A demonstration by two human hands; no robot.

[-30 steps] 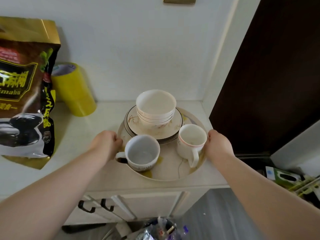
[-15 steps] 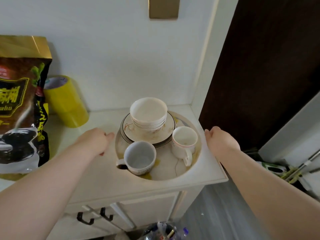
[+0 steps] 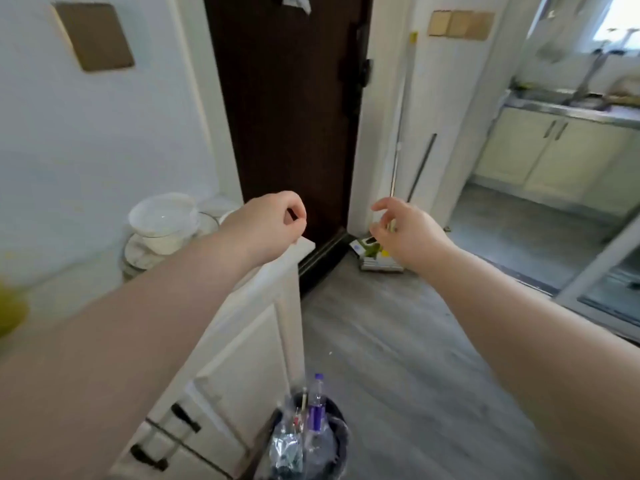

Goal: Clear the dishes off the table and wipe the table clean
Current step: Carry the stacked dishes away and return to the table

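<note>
The stacked white bowls (image 3: 162, 223) stand on plates (image 3: 138, 256) on the white cabinet top (image 3: 304, 244) at the left, blurred by motion. My left forearm hides the cups and most of the tray. My left hand (image 3: 268, 225) hovers above the cabinet's right corner, fingers loosely curled and holding nothing. My right hand (image 3: 403, 228) hangs in the air over the floor, right of the cabinet, fingers loosely bent and empty.
A dark brown door (image 3: 287, 109) stands behind the cabinet. A bin (image 3: 308, 441) with plastic bottles sits on the grey floor below. A mop and its head (image 3: 377, 261) lean by the doorframe. The kitchen counter with a sink (image 3: 571, 105) lies at the far right.
Both hands have let go of the tray and drawn back off it. My view has swung to the right, toward the door and the kitchen.
</note>
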